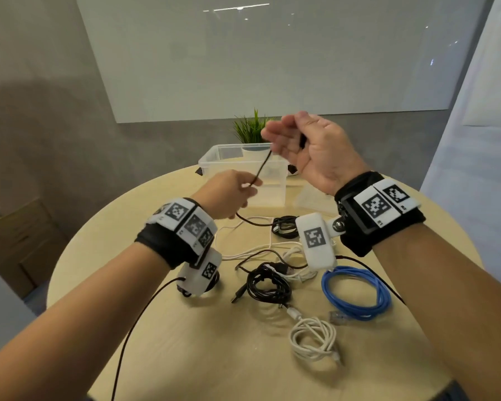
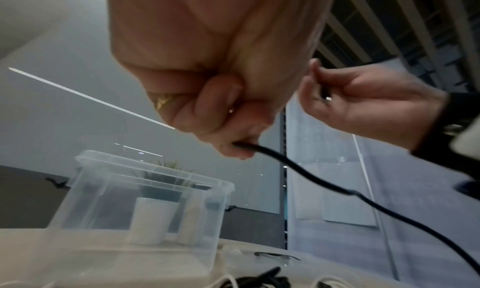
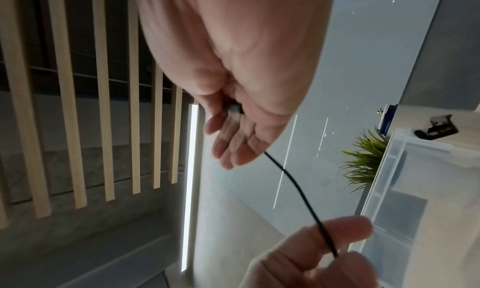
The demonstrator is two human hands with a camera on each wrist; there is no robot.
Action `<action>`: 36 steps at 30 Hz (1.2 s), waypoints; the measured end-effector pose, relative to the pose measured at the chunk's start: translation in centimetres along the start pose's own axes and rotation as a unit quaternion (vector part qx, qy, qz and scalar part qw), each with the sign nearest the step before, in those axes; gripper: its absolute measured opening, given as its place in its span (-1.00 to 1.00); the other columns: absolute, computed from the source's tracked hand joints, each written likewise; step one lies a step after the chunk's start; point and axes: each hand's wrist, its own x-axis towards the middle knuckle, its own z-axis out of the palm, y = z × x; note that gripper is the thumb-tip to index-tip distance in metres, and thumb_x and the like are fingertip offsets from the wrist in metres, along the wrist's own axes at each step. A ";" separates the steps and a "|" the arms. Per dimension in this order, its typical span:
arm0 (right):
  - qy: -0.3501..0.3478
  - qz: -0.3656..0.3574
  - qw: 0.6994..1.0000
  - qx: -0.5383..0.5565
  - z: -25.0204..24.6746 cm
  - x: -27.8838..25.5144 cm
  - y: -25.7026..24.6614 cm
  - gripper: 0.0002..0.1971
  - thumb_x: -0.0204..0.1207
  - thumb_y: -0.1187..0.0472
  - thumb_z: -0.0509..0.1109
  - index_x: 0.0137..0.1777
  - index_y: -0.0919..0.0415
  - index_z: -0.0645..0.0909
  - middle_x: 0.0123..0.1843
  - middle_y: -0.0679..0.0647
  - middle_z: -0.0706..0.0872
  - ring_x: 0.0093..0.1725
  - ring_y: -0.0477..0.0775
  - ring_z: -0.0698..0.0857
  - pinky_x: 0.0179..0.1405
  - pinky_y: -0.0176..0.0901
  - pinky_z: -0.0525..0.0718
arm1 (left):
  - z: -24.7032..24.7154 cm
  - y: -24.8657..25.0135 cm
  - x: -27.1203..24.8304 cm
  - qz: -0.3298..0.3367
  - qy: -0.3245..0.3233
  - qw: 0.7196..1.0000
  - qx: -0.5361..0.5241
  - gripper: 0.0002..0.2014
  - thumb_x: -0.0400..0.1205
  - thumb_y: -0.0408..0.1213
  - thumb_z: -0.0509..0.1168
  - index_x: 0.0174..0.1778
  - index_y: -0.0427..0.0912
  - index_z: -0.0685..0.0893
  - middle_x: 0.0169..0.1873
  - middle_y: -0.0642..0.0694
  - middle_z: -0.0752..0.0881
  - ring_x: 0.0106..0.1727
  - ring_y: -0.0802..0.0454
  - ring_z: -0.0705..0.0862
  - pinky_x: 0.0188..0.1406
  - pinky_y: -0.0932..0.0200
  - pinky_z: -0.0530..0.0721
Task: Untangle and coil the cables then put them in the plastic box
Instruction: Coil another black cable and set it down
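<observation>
Head view: black cable (image 1: 263, 167) taut from plug end, pinched in raised right hand (image 1: 307, 149), down toward seven o'clock into closed left hand (image 1: 229, 195), plastic box (image 1: 243, 169) just beyond, remaining cables on worktop (image 1: 185, 342).

Soft, even room light is falling on the bench (image 1: 185, 357), the cables laying only faint shadows, while ceiling strips are glaring off the glossy wall panel (image 1: 272, 53). The head view is bending at its edges, and the raised right hand (image 1: 310, 146) is smearing with motion. Both wrist views are running dimmer and grainier, the near palms looming soft and out of focus.
</observation>
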 end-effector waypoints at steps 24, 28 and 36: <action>-0.097 0.107 0.810 -0.568 -0.3 -0.5 1.2 -0.53 0.74 -0.10 0.06 -0.34 0.16 0.46 -0.46 0.06 0.45 -0.46 0.02 0.43 -0.32 -0.09 0.48 | -2.4 2.0 0.2 0.116 0.211 0.970 0.011 -0.88 0.69 -0.16 0.26 -0.08 -0.08 0.65 -0.28 0.07 0.65 -0.34 0.27 0.53 -0.39 0.44 0.40; -0.087 0.105 0.907 -0.398 -0.7 -0.8 0.7 -0.52 0.77 0.05 0.05 -0.44 0.13 0.33 -0.58 -0.06 0.31 -0.57 -0.05 0.28 -0.45 -0.16 0.38 | -1.6 0.9 0.3 0.143 0.215 0.965 0.046 -0.76 0.71 -0.13 0.22 -0.02 -0.18 0.74 -0.34 0.03 0.68 -0.39 0.28 0.52 -0.29 0.31 0.53; -0.024 0.040 0.990 -0.130 -1.0 0.2 -0.4 -0.49 0.78 0.06 -0.02 -0.47 0.11 0.25 -0.65 -0.06 0.21 -0.63 -0.03 0.20 -0.45 -0.14 0.45 | -0.8 1.3 -0.4 0.128 0.088 0.984 0.093 -0.69 0.75 -0.11 0.14 0.24 -0.13 0.72 -0.37 0.10 0.71 -0.45 0.32 0.55 -0.40 0.42 0.47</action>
